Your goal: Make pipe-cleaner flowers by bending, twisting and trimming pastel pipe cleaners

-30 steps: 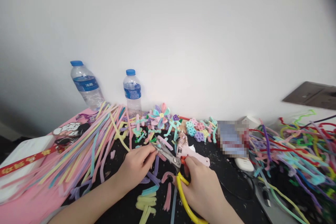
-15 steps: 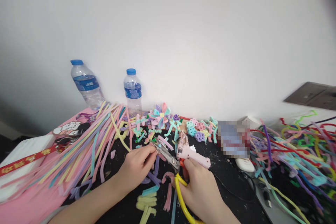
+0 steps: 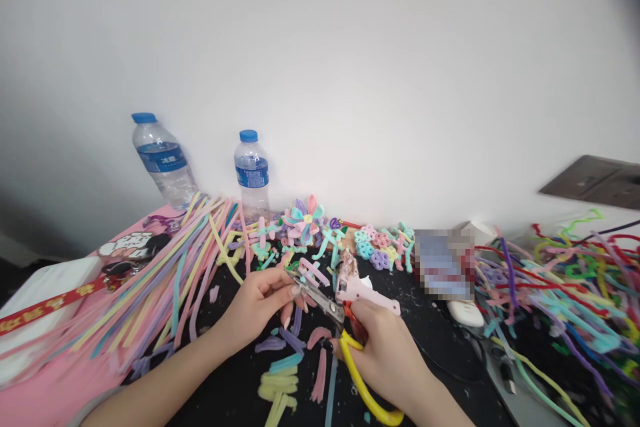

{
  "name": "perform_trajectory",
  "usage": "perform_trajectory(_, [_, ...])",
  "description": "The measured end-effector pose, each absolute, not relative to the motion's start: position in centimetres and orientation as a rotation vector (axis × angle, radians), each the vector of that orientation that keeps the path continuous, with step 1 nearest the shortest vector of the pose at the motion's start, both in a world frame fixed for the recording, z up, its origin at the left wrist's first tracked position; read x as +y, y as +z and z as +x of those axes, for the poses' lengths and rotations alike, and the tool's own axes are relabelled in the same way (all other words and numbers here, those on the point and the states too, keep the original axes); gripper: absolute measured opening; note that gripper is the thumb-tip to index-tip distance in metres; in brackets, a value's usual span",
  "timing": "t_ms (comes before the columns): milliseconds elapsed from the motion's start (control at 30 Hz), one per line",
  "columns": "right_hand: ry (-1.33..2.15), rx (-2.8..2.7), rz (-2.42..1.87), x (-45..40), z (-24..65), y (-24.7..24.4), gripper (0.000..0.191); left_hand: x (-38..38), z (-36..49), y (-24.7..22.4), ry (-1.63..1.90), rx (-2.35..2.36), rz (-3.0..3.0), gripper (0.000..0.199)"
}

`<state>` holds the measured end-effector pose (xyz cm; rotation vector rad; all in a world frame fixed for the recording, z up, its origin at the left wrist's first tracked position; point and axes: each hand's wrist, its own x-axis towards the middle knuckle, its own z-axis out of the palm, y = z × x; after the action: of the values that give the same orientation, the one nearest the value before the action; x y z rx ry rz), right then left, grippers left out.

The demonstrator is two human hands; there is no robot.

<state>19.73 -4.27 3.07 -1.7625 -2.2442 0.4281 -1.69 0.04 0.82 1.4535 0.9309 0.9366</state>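
Note:
My right hand (image 3: 383,343) is closed around yellow-handled scissors (image 3: 327,303), whose blades point up and to the left. At the blade tips, my left hand (image 3: 265,307) pinches thumb and forefinger together; whatever is between them is too small or hidden to make out. Just beyond my right hand, a pale pink glue gun (image 3: 367,293) lies on the black table. Below the blades lie short cut pieces of pipe cleaner: yellow (image 3: 278,383), purple (image 3: 293,340) and pink (image 3: 320,373). A pink piece (image 3: 314,271) rests behind the blades.
Long pastel pipe cleaners (image 3: 170,273) spread across the left, with more tangled pipe cleaners (image 3: 560,287) at right. Two water bottles (image 3: 253,177) stand against the wall. Fuzzy flowers (image 3: 377,250) and a larger multicoloured flower (image 3: 306,219) sit at the back. A white mouse-like object (image 3: 466,313) lies right.
My left hand's lower fingers have loosened and show beneath the blades. My right hand has shifted slightly right, and the scissors' yellow handle has swung right with it.

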Motion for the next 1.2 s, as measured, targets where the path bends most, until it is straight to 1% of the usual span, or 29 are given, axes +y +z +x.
perform_trajectory(200, [0.449,-2.305,-1.721,-4.0,20.3,3.5,0.031,0.5,-1.7,0.3,0.869,0.717,1.185,0.023])
perform_trajectory(267, [0.410,-2.319,-1.722,-4.0,20.4,3.5,0.029,0.4,-1.6,0.6,0.881,0.723,1.182,0.023])
perform_trajectory(333, [0.351,-2.302,-1.747,-4.2,20.3,3.4,0.026,0.1,-1.5,0.8,0.956,0.839,1.298,0.022])
perform_trajectory(400, [0.306,-2.273,-1.778,-4.5,20.0,3.3,0.025,-0.3,-1.4,1.0,0.999,1.043,1.533,0.022])
perform_trajectory(500, [0.287,-2.245,-1.823,-5.0,19.5,3.1,0.026,-0.7,-1.3,1.0,1.108,1.203,1.890,0.019])
perform_trajectory(700, [0.294,-2.237,-1.929,-5.4,18.8,3.1,0.019,-0.9,-1.4,0.4,1.201,1.271,2.365,0.013])
perform_trajectory(800, [0.293,-2.246,-1.902,-5.4,18.6,3.1,0.016,-0.9,-1.3,0.2,1.204,1.276,2.466,0.015])
perform_trajectory(900, [0.299,-2.247,-1.879,-5.5,18.4,3.0,0.014,-0.8,-1.3,0.0,1.296,1.259,2.509,0.018])
perform_trajectory(1000, [0.308,-2.232,-1.879,-5.4,18.3,3.1,0.012,-0.7,-1.2,-0.1,1.401,1.195,2.511,0.015])
perform_trajectory(1200, [0.321,-2.217,-1.894,-5.4,18.2,3.0,0.014,-0.6,-1.2,-0.2,1.419,1.172,2.519,0.013])
